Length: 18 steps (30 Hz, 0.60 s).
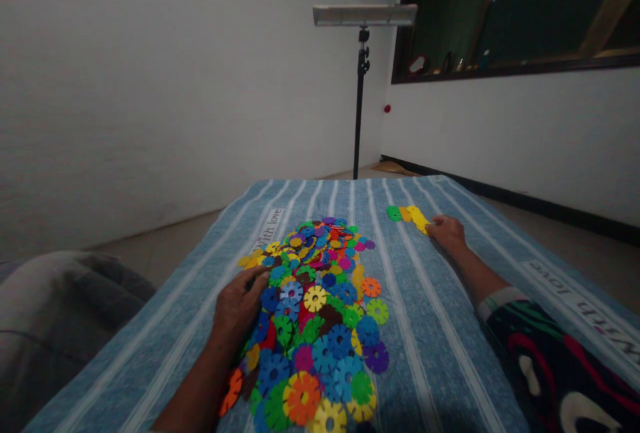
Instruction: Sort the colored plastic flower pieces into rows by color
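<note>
A big heap of flat plastic snowflake discs (pixel 315 306) in many colours lies on a blue striped cloth (pixel 430 326). My left hand (pixel 239 306) rests on the heap's left edge, fingers curled over some discs. My right hand (pixel 447 233) reaches far right and touches the near end of a short row of joined discs (pixel 410 216), green at the far end, then orange and yellow. Its fingers are bent against the last yellow disc.
A black light stand (pixel 360 99) with a flat lamp bar rises behind the cloth's far edge. White walls stand behind, and a dark window (pixel 520 13) is at upper right. A grey cushion (pixel 60 313) lies to the left. Bare floor surrounds the cloth.
</note>
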Each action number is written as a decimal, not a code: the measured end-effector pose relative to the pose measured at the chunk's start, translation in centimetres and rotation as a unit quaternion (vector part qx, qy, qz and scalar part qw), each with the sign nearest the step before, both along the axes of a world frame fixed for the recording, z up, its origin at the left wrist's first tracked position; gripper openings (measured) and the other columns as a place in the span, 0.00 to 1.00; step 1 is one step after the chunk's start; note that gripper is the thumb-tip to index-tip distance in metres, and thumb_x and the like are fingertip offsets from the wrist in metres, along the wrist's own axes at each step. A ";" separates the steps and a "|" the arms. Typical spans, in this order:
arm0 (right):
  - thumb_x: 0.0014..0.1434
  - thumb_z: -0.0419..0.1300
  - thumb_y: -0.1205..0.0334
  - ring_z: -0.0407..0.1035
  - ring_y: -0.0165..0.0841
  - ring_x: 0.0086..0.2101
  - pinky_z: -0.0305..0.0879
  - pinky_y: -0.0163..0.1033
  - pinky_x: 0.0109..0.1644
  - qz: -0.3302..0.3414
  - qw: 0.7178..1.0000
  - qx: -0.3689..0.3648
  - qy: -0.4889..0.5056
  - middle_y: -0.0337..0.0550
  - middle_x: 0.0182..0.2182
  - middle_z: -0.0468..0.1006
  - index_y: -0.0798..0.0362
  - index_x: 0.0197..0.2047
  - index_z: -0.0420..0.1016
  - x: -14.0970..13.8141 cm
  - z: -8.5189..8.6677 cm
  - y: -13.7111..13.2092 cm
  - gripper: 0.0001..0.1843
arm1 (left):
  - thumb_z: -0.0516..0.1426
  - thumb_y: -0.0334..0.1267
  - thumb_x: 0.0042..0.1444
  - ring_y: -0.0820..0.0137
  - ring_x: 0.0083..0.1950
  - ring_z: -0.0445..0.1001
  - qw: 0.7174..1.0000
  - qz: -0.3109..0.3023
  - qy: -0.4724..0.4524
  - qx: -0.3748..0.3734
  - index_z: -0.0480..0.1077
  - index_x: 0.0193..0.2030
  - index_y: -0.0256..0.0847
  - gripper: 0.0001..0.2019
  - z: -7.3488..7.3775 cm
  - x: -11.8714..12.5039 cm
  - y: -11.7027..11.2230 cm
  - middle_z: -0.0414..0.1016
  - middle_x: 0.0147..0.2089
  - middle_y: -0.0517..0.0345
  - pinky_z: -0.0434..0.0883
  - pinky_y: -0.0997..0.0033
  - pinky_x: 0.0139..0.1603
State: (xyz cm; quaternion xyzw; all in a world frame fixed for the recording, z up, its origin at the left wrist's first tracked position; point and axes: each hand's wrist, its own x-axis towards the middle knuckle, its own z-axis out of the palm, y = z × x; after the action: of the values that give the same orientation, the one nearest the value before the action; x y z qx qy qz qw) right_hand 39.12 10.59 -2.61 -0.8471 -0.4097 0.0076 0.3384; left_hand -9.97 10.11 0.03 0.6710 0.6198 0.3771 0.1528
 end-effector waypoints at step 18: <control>0.52 0.63 0.56 0.75 0.43 0.45 0.65 0.38 0.41 0.024 0.992 -0.080 -0.098 0.53 0.42 0.81 0.54 0.48 0.79 -2.1 0.2 0.0 0.21 | 0.53 0.52 0.47 0.56 0.48 0.79 1.000 0.005 -0.007 0.013 0.79 0.37 0.44 0.20 -0.1 0.0 0.1 0.83 0.44 0.54 0.74 0.60 0.52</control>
State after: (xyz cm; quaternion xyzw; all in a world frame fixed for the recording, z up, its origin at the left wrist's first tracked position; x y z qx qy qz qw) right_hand 36.99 10.60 -2.45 -0.8583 -0.4587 -0.0344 0.2272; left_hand -10.02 10.21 -0.08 0.6675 0.6171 0.3901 0.1468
